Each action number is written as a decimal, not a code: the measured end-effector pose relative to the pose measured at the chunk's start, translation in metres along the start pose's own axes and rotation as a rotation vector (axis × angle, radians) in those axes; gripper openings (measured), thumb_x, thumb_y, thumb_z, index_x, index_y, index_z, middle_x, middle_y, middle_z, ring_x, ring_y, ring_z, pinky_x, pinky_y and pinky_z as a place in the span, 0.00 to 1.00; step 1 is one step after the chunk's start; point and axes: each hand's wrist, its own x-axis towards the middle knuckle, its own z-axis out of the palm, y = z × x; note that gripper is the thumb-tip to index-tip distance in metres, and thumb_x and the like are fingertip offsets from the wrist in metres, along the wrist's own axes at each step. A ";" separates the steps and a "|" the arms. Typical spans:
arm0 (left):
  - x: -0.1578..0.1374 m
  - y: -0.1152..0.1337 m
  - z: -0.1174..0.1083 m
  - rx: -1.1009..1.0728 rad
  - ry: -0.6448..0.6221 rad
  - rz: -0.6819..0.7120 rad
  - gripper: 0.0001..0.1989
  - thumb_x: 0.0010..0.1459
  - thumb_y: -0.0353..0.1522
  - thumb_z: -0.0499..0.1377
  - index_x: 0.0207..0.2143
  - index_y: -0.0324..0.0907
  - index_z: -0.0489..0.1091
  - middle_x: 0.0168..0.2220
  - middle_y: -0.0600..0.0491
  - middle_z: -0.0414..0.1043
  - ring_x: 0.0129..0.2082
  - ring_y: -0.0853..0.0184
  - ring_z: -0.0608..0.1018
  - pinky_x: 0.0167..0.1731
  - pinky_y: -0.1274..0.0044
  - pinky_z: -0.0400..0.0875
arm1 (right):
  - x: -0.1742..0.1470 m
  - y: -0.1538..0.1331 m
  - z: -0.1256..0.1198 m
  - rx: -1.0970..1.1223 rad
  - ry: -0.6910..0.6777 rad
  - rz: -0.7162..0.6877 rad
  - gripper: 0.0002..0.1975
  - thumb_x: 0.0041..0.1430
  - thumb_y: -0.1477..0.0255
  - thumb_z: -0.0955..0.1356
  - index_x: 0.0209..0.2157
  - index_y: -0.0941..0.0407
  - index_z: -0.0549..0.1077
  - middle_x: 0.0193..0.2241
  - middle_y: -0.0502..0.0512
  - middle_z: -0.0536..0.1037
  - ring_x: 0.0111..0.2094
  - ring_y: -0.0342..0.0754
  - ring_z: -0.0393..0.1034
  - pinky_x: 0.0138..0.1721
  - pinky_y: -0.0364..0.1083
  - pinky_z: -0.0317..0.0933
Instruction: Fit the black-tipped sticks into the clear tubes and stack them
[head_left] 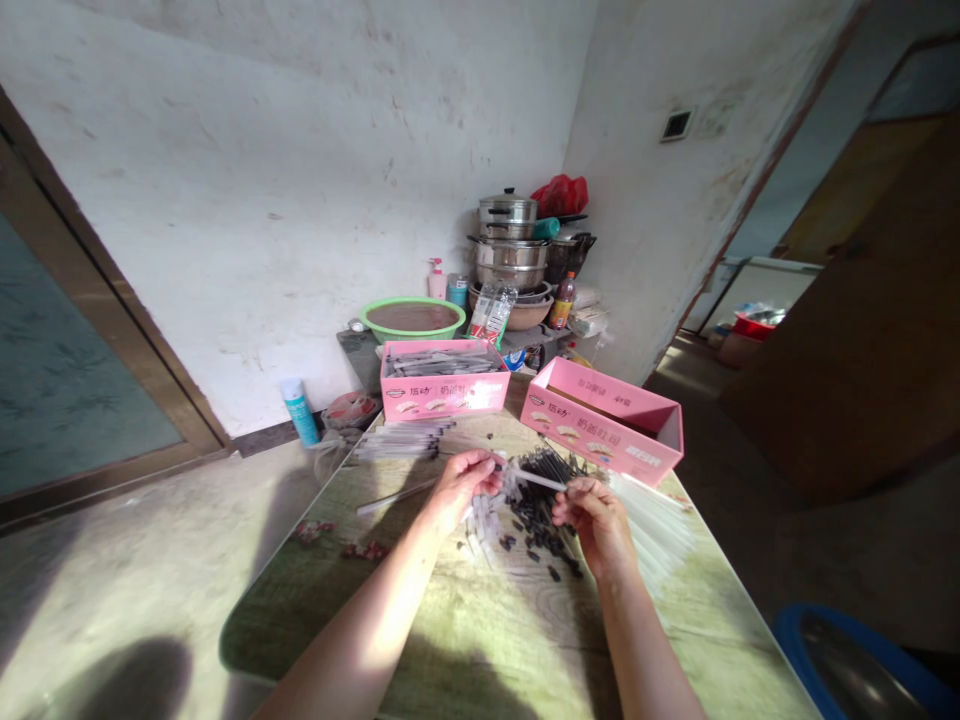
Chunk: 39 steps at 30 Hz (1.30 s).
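A thin translucent white tube (538, 480) stretches between my two hands above the middle of the table. My left hand (466, 480) pinches its left end, where a dark tip shows. The other end is between the thumb and fingers of my right hand (596, 518). Below lie small black caps (544, 537) in a loose heap, beside a bundle of thin dark sticks (553, 464). Short whitish pieces (484, 525) lie near my left hand. Many empty-looking pale tubes (652, 535) are spread at the right, and dark-tipped tubes (405, 440) lie at the left.
A pink box (446, 393) full of tubes stands at the table's back left; another pink box (604, 415) is at the back right. Behind them are a green basin (412, 318), stacked pots (510, 250) and bottles. A blue-rimmed tub (806, 635) sits at the lower right.
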 end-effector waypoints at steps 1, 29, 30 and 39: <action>0.000 0.000 0.000 0.010 -0.002 0.005 0.21 0.49 0.44 0.73 0.38 0.36 0.80 0.28 0.51 0.77 0.27 0.68 0.78 0.30 0.77 0.74 | 0.000 0.000 0.000 -0.003 -0.001 0.001 0.12 0.38 0.71 0.80 0.26 0.56 0.76 0.21 0.53 0.80 0.19 0.47 0.74 0.21 0.44 0.72; -0.001 -0.002 0.006 0.077 0.027 0.027 0.18 0.48 0.43 0.73 0.33 0.38 0.76 0.25 0.54 0.76 0.24 0.69 0.77 0.27 0.78 0.73 | -0.001 0.001 0.003 -0.044 0.004 -0.018 0.14 0.38 0.69 0.80 0.25 0.56 0.75 0.20 0.54 0.80 0.17 0.48 0.74 0.20 0.44 0.71; -0.001 -0.002 0.006 0.080 0.025 0.028 0.18 0.49 0.42 0.73 0.33 0.38 0.76 0.25 0.54 0.76 0.24 0.69 0.77 0.27 0.78 0.72 | -0.001 0.000 0.004 -0.044 0.005 -0.018 0.14 0.38 0.69 0.80 0.25 0.56 0.75 0.20 0.54 0.80 0.17 0.48 0.74 0.20 0.44 0.71; -0.001 -0.003 0.007 0.117 0.028 0.039 0.17 0.49 0.43 0.72 0.33 0.39 0.76 0.24 0.55 0.74 0.23 0.69 0.75 0.26 0.78 0.70 | -0.001 0.003 0.001 -0.044 -0.009 -0.014 0.14 0.39 0.69 0.80 0.25 0.56 0.75 0.21 0.53 0.80 0.18 0.48 0.74 0.20 0.44 0.71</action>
